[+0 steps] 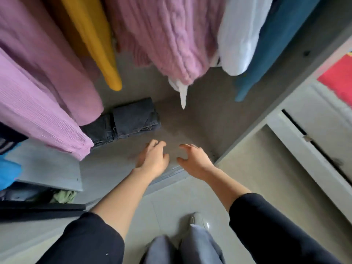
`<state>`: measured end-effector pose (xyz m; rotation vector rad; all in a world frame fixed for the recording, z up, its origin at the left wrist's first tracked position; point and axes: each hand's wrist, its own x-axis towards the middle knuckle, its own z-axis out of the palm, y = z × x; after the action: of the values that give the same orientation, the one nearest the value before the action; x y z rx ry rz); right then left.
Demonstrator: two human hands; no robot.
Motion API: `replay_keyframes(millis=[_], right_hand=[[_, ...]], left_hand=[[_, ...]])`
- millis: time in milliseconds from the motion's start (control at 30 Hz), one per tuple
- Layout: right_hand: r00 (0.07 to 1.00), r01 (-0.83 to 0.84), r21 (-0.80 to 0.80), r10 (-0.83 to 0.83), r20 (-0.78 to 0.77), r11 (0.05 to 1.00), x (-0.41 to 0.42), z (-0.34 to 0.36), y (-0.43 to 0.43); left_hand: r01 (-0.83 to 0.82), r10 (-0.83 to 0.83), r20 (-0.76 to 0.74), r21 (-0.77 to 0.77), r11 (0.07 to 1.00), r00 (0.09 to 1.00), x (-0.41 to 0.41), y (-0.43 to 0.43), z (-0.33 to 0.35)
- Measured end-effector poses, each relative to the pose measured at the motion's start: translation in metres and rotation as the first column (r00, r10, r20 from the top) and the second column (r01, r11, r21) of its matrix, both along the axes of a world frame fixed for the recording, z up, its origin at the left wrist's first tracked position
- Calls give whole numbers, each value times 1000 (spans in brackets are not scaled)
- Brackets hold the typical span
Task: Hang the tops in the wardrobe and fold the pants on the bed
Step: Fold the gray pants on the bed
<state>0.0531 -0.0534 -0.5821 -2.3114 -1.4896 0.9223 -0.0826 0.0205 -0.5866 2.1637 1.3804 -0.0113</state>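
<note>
Head view: the folded dark jeans (131, 121) lie on the wardrobe floor (205, 119), a little left of the centre of the frame, partly under the hem of the lilac ribbed top (38, 111). Just below them in the frame are your left hand (153, 159) and right hand (194, 161), near each other but not touching. Both are empty, with the fingers loosely curled and spread, and they grip nothing. I cannot tell if the fingertips touch the wardrobe floor.

Above, across the top of the frame, hang the yellow top (95, 44), the pink knit sweater (167, 39), the white top (240, 35) and the teal top (270, 44).

To my judgement the hanging part is well advanced, and you are between garments. If you take the jeans, slide both palms flat under the bundle, one at each end, so the folds do not open. Keep your wrists low, under the hems, because the lilac top is very close and can be dragged.

At lower left there is a heap with a green cloth (63, 196).
</note>
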Motion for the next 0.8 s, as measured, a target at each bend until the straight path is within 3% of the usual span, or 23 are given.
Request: replay_keyframes(millis=[167,367,567,800], right_hand=[[991,132,-80,-129,39,988,25,141,-104],[948,305,-123,-289,131,944,74,244,-217],[855,503,-85,-481,195,860,152,289,-310],[758,643,-50,-627,176,764,279,298,-421]], left_hand=[[144,-143,-44,16,989,989,32,-76,144],[390,-390,-19,-5,921,921,92,-163,238],[601,-600,-23,13,799,799,208,-233,286],[733,-731,-50,59,678,681,370,-332,303]])
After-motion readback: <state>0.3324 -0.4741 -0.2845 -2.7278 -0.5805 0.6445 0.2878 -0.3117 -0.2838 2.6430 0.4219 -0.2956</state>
